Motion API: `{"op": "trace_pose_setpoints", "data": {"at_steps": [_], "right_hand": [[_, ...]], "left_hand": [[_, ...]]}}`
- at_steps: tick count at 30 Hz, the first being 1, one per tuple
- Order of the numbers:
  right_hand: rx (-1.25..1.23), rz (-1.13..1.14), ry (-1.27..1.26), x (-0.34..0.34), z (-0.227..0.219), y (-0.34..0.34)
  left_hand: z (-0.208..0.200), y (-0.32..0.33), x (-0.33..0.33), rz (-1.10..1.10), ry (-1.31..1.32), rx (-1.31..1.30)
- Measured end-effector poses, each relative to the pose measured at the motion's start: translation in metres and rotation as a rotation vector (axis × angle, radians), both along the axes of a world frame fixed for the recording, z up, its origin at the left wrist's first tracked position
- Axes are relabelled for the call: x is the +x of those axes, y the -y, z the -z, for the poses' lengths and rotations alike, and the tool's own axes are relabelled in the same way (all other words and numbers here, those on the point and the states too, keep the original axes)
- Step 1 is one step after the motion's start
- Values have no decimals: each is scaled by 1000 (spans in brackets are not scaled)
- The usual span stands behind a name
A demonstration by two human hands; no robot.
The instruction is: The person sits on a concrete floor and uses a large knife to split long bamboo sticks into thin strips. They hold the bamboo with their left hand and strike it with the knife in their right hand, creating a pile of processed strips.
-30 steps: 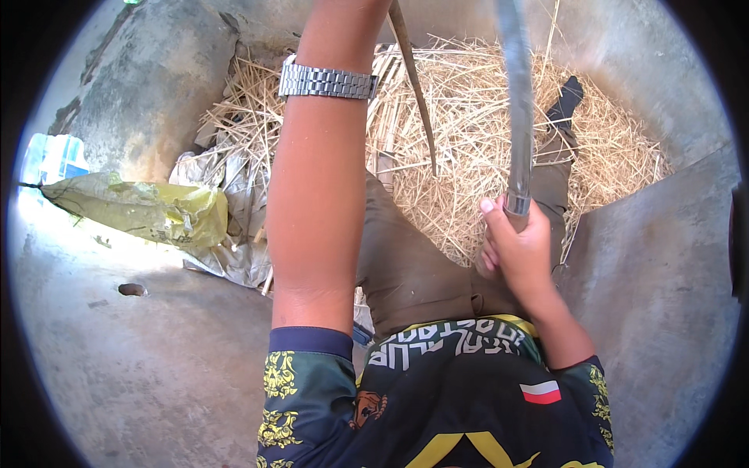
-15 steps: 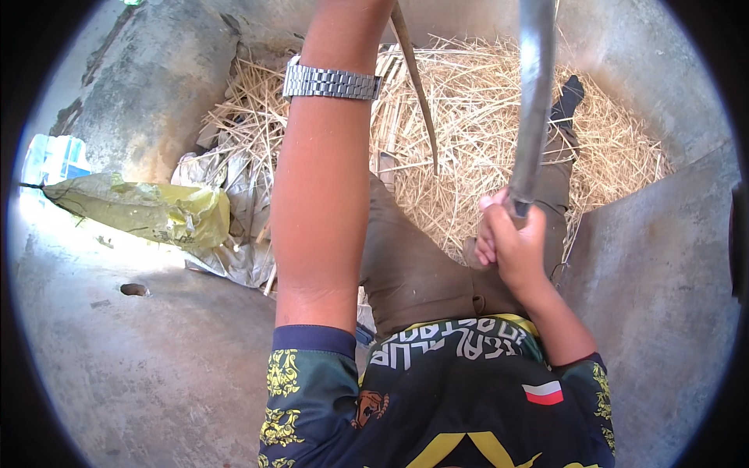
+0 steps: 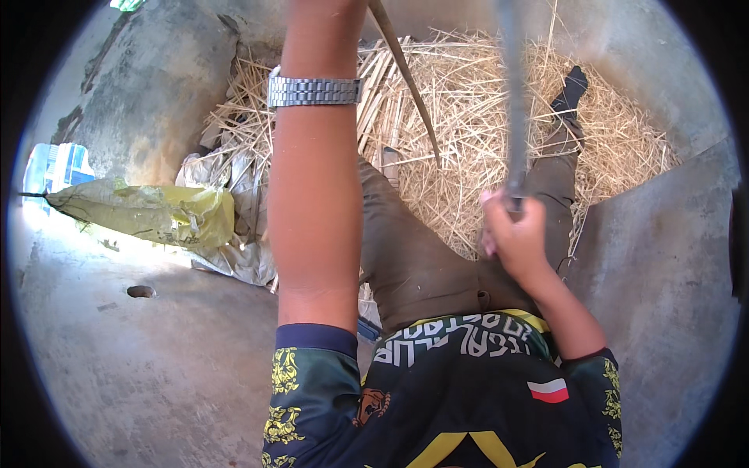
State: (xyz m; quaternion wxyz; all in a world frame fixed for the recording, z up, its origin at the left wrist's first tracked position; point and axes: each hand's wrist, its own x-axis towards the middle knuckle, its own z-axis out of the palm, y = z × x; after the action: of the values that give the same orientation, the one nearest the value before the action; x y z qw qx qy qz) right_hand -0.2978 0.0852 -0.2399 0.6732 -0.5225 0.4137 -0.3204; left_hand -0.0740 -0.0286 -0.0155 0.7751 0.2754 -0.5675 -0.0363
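My right hand (image 3: 515,234) is wrapped round the handle of a long machete-like blade (image 3: 512,101), which rises from my fist past the upper edge and is smeared by motion. Straight up the picture reaches my left arm, with a metal-band wristwatch (image 3: 316,91) on it. Only the wrist end of my left hand (image 3: 328,9) shows; its fingers lie beyond the upper edge. Beside it a thin brown tapered strip (image 3: 409,78) slants down to a point above the straw. I cannot see what holds the strip's upper end.
Loose dry straw (image 3: 460,101) lies heaped between and around my outstretched legs (image 3: 421,257). Curved grey concrete walls (image 3: 156,86) surround it. At the left are a yellowish plastic sack (image 3: 148,214), crumpled sheeting (image 3: 242,261) and a small hole (image 3: 141,292) in the concrete.
My left forearm has shifted slightly left and up. The blade has swung left and blurred, while my right hand keeps its grip almost in place.
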Motion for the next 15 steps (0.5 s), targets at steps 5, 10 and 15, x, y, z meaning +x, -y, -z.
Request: {"op": "trace_pose_setpoints", "data": {"at_steps": [5,10,15], "right_hand": [[95,-192,-276,-8,13,13],[-5,22,11,-1,-16,5],[62,23,77,23,36,24]], "left_hand": [[-1,5,-4,15,28,-64],[-2,1,-2,24,-45,-3],[2,11,-4,-7,59,-65]]}}
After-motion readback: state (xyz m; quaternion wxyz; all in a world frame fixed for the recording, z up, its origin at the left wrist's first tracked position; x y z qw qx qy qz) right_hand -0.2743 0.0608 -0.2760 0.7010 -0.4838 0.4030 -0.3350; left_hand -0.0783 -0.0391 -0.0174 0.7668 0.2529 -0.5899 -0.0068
